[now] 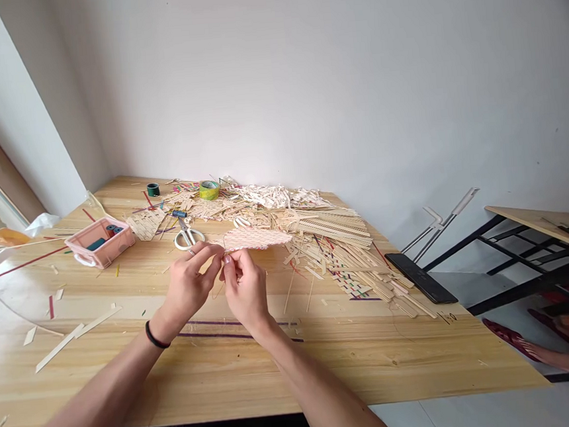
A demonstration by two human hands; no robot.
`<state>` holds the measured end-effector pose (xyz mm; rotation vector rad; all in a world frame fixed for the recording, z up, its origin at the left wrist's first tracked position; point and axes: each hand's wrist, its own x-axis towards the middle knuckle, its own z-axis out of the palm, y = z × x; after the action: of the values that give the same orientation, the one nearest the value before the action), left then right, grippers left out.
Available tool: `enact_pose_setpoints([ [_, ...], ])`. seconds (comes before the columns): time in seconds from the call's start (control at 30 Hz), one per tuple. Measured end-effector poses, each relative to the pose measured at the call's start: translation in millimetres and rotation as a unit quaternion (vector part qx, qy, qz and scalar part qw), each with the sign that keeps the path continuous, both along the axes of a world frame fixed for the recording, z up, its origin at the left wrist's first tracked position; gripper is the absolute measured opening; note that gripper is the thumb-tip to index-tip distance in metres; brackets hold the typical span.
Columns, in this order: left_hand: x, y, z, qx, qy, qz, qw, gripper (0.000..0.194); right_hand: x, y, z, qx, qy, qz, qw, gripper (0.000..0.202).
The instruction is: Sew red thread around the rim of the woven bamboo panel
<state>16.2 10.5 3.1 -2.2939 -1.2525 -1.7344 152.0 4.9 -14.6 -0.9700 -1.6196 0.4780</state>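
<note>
Both my hands meet above the middle of the table, at the near left end of a pale pink woven strip piece [261, 237]. My left hand [190, 278], with a dark band on its wrist and a ring, pinches this end between thumb and fingertips. Close beside it, my right hand [245, 287] has its fingers curled, with thumb and index finger closed on the same edge. A thin thread seems to hang below the fingers; whether either hand also grips a needle is too small to tell. White-handled scissors [188, 236] lie just beyond my left hand.
A pink basket [100, 243] with thread spools stands at the left. Behind the woven piece lie yellow-green tape [209, 190], a dark green roll [153, 189] and heaped strips [335, 225]. A black flat object [420, 278] lies at the right edge. Another person's foot [540, 350] shows at right.
</note>
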Motion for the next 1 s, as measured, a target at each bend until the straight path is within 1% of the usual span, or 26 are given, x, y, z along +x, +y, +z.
enact_pose_setpoints([
  [0.17,-1.3,2.9,-2.9,0.017,0.001,0.005,1.0,0.012,7.8,4.6,4.3,0.041,-0.054,-0.015,0.998,0.026],
  [0.27,-2.6,5.4,-4.3,0.026,0.001,0.013,1.0,0.011,18.6,5.8,14.1,0.08,-0.081,-0.055,0.992,0.026],
  [0.4,-1.0,5.3,-5.1,0.023,0.013,0.015,1.0,0.013,30.1,7.0,26.9,0.181,-0.084,-0.134,0.971,0.021],
  [0.47,0.5,4.4,-5.4,0.02,0.024,0.008,0.999,0.014,31.9,9.3,28.5,0.204,-0.099,-0.138,0.964,0.017],
  [0.6,1.6,3.3,-6.0,0.018,0.039,-0.004,0.999,0.014,31.6,15.6,24.6,0.141,-0.117,-0.057,0.981,0.015],
  [0.7,1.6,3.1,-6.5,0.019,0.048,-0.007,0.999,0.013,31.0,17.0,22.9,0.094,-0.083,0.003,0.992,0.017],
  [0.77,2.4,2.9,-7.5,0.022,0.054,-0.012,0.998,0.012,30.0,15.8,23.7,0.084,-0.052,0.023,0.995,0.017],
  [0.83,4.1,2.9,-9.9,0.026,0.063,-0.021,0.997,0.011,28.9,14.0,25.5,0.094,-0.023,0.021,0.995,0.016],
  [0.9,5.8,3.6,-13.6,0.03,0.075,-0.034,0.996,0.011,29.1,13.3,29.3,0.119,0.009,-0.007,0.993,0.017],
  [0.97,6.5,5.2,-17.8,0.032,0.086,-0.046,0.995,0.011,32.7,14.1,37.4,0.122,0.055,-0.03,0.991,0.017],
  [1.0,6.4,6.2,-19.7,0.033,0.089,-0.049,0.994,0.012,36.4,14.8,44.2,0.113,0.085,-0.03,0.989,0.017],
])
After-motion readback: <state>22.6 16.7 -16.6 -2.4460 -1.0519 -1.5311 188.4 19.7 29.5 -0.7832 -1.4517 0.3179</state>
